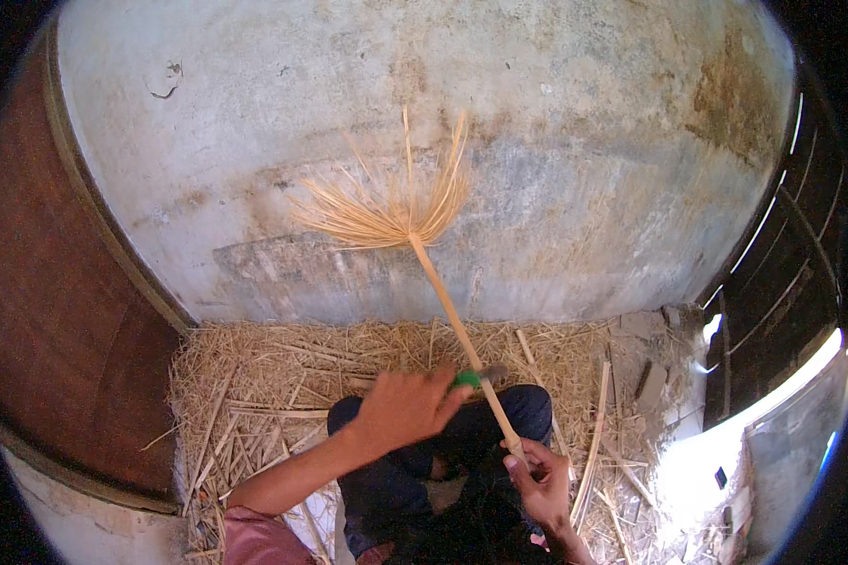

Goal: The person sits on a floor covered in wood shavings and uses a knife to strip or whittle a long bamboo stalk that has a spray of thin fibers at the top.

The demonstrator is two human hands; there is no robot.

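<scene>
Frayed stick tight in R hand, green-hdl knife tight in L hand.

A big, pale, weathered wall faces me, blotched with a rusty brown stain high on its right and a small dark curved mark at upper left. A reddish-brown panel in a frame stands to the left; a dark panel with light slipping through its gaps closes the right. Straw-coloured litter spreads along the wall's foot, near a greyish block and a patch of glaring light.
</scene>
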